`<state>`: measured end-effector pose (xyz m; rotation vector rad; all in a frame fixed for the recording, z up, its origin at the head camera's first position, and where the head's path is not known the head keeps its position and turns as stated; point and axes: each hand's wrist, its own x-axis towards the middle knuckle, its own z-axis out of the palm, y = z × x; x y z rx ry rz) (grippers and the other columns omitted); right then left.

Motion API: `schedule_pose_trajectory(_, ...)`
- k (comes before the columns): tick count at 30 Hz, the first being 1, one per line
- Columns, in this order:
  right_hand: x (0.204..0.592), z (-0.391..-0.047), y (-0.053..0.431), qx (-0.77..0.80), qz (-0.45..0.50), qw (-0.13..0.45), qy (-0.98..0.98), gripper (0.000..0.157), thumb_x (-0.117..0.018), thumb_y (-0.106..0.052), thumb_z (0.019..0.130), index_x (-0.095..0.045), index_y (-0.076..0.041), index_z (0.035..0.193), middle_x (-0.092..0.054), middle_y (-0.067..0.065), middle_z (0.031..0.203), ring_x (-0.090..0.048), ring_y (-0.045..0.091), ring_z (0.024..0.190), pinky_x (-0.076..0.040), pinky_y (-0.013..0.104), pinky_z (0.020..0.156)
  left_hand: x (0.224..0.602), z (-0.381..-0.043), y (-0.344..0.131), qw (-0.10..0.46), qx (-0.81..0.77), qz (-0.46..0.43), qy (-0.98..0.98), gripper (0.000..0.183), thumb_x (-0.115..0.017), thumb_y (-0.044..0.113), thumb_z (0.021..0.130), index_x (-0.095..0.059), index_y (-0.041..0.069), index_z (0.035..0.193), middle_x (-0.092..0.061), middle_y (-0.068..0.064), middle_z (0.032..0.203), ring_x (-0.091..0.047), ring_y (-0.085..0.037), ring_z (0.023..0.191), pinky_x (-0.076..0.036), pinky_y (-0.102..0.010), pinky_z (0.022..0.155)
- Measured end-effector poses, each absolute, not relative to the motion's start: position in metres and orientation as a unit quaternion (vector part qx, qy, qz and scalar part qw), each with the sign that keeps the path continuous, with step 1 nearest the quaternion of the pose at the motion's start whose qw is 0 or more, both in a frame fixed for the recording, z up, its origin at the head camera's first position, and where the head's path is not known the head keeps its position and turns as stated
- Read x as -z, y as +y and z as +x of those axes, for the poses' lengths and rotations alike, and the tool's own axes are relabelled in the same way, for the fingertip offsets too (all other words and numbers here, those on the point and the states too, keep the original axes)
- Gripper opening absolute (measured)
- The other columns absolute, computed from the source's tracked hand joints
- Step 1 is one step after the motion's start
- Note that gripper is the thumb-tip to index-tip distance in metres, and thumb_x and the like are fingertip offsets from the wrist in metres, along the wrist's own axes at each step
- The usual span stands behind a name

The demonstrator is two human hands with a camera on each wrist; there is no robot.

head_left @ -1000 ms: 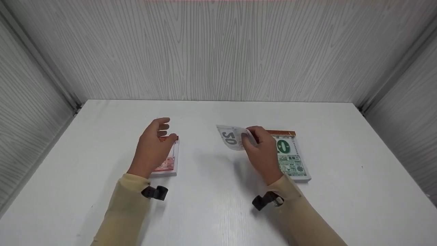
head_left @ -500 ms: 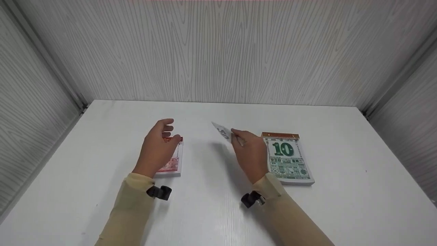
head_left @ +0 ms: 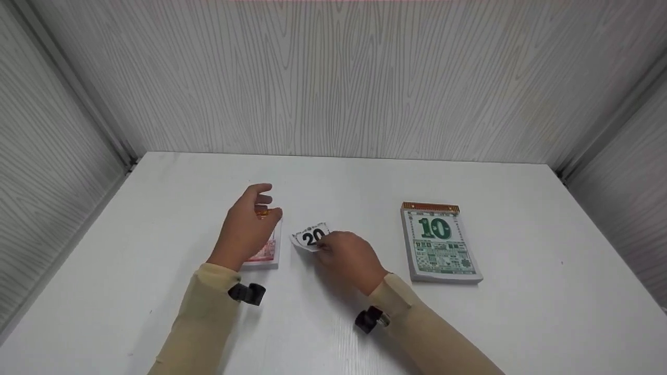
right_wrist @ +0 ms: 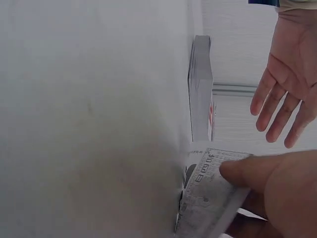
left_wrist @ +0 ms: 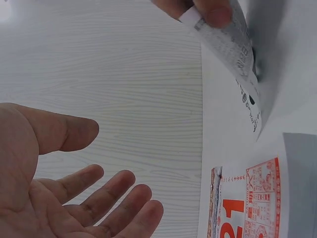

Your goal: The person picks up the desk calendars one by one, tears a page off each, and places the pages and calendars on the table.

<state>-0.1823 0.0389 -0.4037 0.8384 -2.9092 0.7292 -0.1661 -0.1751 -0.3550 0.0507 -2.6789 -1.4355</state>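
My right hand [head_left: 354, 260] pinches a loose calendar page [head_left: 311, 237] printed with a black 20, low over the middle of the table. In the right wrist view the thumb lies on the printed side of the bent page [right_wrist: 208, 193]. My left hand [head_left: 241, 229] hovers with relaxed, apart fingers over a tear-off calendar [head_left: 268, 252] with red print, hiding much of it. The left wrist view shows this calendar [left_wrist: 257, 203] with a red 21, and the left hand [left_wrist: 64, 183] holding nothing.
A second tear-off calendar [head_left: 443, 245], with a green 10 and a brown-orange top strip, lies on the right of the white table [head_left: 521, 312]. Grey wood-grain panels [head_left: 333, 78] enclose the back and sides.
My right hand has moved left and down with the page, from beside the green calendar to near the red one. The page now faces up. My left hand stays nearly in place.
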Motion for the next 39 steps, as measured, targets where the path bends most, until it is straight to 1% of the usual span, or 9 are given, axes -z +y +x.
schedule_pose_trajectory(4, 0.403, -0.178, 0.045, -0.212, 0.305, -0.043, -0.927, 0.036, -0.073, -0.025, 0.095, -0.071, -0.003, 0.124, -0.067, 0.013, 0.130, -0.062, 0.029, 0.122, -0.050, 0.041, 0.106, 0.355, -0.165, -0.175, 0.050, 0.469, 0.011, -0.881, 0.059, -0.057, 0.025, 0.104, -0.037, 0.012, 0.158, -0.055, -0.015, 0.145, -0.054, -0.031, 0.134, -0.047, -0.052, 0.108)
schedule_pose_trajectory(7, 0.401, -0.174, 0.054, -0.197, 0.328, -0.048, -0.923, 0.034, -0.071, -0.024, 0.096, -0.071, -0.006, 0.125, -0.061, 0.015, 0.139, -0.056, 0.031, 0.131, -0.046, 0.042, 0.111, 0.355, -0.165, -0.174, 0.050, 0.467, 0.011, -0.883, 0.059, -0.057, 0.026, 0.104, -0.037, 0.012, 0.158, -0.056, -0.014, 0.144, -0.054, -0.031, 0.134, -0.046, -0.052, 0.108)
schedule_pose_trajectory(10, 0.401, -0.171, 0.063, -0.178, 0.347, -0.039, -0.920, 0.027, -0.069, -0.025, 0.097, -0.074, -0.010, 0.119, -0.061, 0.014, 0.137, -0.059, 0.030, 0.127, -0.049, 0.042, 0.107, 0.355, -0.165, -0.175, 0.050, 0.464, 0.013, -0.885, 0.059, -0.057, 0.027, 0.104, -0.037, 0.013, 0.158, -0.057, -0.013, 0.143, -0.054, -0.030, 0.133, -0.046, -0.052, 0.108)
schedule_pose_trajectory(15, 0.406, -0.171, 0.068, -0.133, 0.367, -0.029, -0.920, 0.035, -0.070, -0.037, 0.097, -0.075, -0.013, 0.121, -0.066, 0.009, 0.130, -0.064, 0.025, 0.116, -0.051, 0.039, 0.102, 0.355, -0.166, -0.175, 0.049, 0.460, 0.015, -0.887, 0.060, -0.057, 0.028, 0.104, -0.037, 0.013, 0.158, -0.057, -0.013, 0.142, -0.055, -0.030, 0.133, -0.046, -0.052, 0.108)
schedule_pose_trajectory(20, 0.409, -0.170, 0.062, -0.105, 0.381, -0.005, -0.919, 0.041, -0.069, -0.045, 0.097, -0.075, -0.015, 0.124, -0.067, 0.009, 0.128, -0.063, 0.027, 0.119, -0.044, 0.044, 0.111, 0.356, -0.167, -0.175, 0.045, 0.456, 0.017, -0.888, 0.060, -0.057, 0.030, 0.104, -0.036, 0.015, 0.159, -0.057, -0.013, 0.142, -0.055, -0.031, 0.134, -0.047, -0.052, 0.108)
schedule_pose_trajectory(23, 0.408, -0.169, 0.056, -0.106, 0.376, -0.009, -0.921, 0.043, -0.069, -0.047, 0.096, -0.074, -0.016, 0.125, -0.065, 0.010, 0.129, -0.060, 0.028, 0.121, -0.038, 0.046, 0.116, 0.356, -0.167, -0.174, 0.043, 0.457, 0.018, -0.888, 0.060, -0.056, 0.030, 0.104, -0.036, 0.015, 0.159, -0.058, -0.013, 0.142, -0.055, -0.030, 0.133, -0.047, -0.052, 0.108)
schedule_pose_trajectory(27, 0.408, -0.166, 0.048, -0.111, 0.366, -0.017, -0.924, 0.042, -0.069, -0.047, 0.097, -0.075, -0.017, 0.125, -0.065, 0.008, 0.125, -0.059, 0.025, 0.119, -0.036, 0.045, 0.116, 0.356, -0.167, -0.173, 0.041, 0.458, 0.018, -0.888, 0.060, -0.057, 0.030, 0.104, -0.037, 0.015, 0.158, -0.059, -0.012, 0.142, -0.056, -0.029, 0.132, -0.047, -0.052, 0.107)
schedule_pose_trajectory(34, 0.407, -0.162, 0.040, -0.107, 0.366, -0.016, -0.924, 0.039, -0.069, -0.045, 0.098, -0.076, -0.016, 0.123, -0.063, 0.004, 0.116, -0.056, 0.020, 0.105, -0.043, 0.038, 0.104, 0.356, -0.167, -0.173, 0.045, 0.457, 0.009, -0.888, 0.059, -0.057, 0.029, 0.104, -0.038, 0.014, 0.158, -0.060, -0.014, 0.140, -0.056, -0.030, 0.132, -0.046, -0.053, 0.108)
schedule_pose_trajectory(39, 0.406, -0.161, 0.040, -0.101, 0.364, -0.019, -0.926, 0.041, -0.069, -0.046, 0.098, -0.075, -0.017, 0.126, -0.064, 0.004, 0.115, -0.055, 0.020, 0.106, -0.042, 0.039, 0.105, 0.358, -0.166, -0.173, 0.044, 0.457, 0.010, -0.888, 0.058, -0.057, 0.029, 0.104, -0.038, 0.015, 0.157, -0.060, -0.014, 0.140, -0.056, -0.030, 0.133, -0.046, -0.053, 0.108)
